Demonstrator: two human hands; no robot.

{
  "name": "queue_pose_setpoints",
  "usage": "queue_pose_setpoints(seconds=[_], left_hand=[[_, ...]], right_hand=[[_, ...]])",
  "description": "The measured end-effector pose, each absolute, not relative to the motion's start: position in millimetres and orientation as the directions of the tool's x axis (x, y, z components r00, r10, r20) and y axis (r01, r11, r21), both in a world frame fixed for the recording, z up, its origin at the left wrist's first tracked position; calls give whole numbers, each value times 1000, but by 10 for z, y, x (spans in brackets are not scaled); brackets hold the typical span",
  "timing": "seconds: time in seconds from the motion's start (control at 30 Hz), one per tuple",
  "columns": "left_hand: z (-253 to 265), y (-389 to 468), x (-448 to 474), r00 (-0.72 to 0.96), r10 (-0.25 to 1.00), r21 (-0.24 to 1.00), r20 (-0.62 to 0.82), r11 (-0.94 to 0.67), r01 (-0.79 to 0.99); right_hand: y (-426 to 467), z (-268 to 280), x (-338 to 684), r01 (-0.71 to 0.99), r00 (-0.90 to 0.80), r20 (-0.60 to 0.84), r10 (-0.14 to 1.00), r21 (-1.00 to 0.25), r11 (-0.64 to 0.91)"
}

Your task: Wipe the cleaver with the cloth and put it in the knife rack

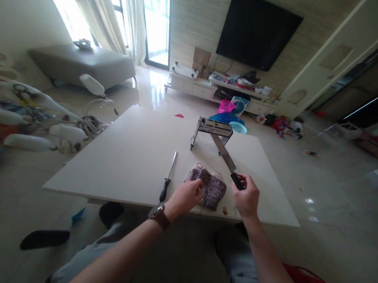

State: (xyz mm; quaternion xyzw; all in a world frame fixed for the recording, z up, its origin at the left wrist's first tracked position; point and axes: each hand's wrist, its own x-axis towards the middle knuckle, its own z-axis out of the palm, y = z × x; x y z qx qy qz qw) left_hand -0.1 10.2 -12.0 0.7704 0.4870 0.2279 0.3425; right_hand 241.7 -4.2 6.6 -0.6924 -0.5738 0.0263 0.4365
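In my right hand [247, 196] is a kitchen knife [224, 152], held by its black handle. Its broad blade slants up and away, the far end reaching a metal knife rack [215, 126] with slots; whether they touch I cannot tell. My left hand [186, 197], with a watch on the wrist, is closed over a folded, mottled purple-brown cloth [213, 190]. Its fingers are curled, and what they hold, if anything, is hidden. Left of the cloth lies a honing steel [169, 177] with a black handle, its tip pointing away from me.
All this is on a white table [120, 163]. A small brown piece [224, 210] lies at its near edge, a red scrap [179, 115] near the far edge. Beyond are a pink basket [226, 106], a low TV cabinet [195, 87] and a grey bench [85, 64]. A lamp [63, 132] stands left.
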Motion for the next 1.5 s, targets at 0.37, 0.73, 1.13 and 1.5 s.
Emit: queue_pose_setpoints(seconds=[0.37, 0.73, 1.13, 1.5], left_hand=[[-39, 177, -317, 396, 917, 706, -42, -252, 661], [45, 203, -582, 374, 927, 770, -35, -213, 601], [140, 224, -824, 333, 942, 794, -51, -164, 585], [143, 228, -803, 345, 937, 801, -51, -168, 575]], right_hand=[[380, 1124, 2750, 996, 57, 536, 842, -87, -12], [1566, 2693, 2378, 840, -73, 100, 992, 542, 7], [2107, 2781, 1929, 805, -70, -10, 997, 590, 62], [2372, 2795, 1664, 791, -62, -60, 996, 605, 86]])
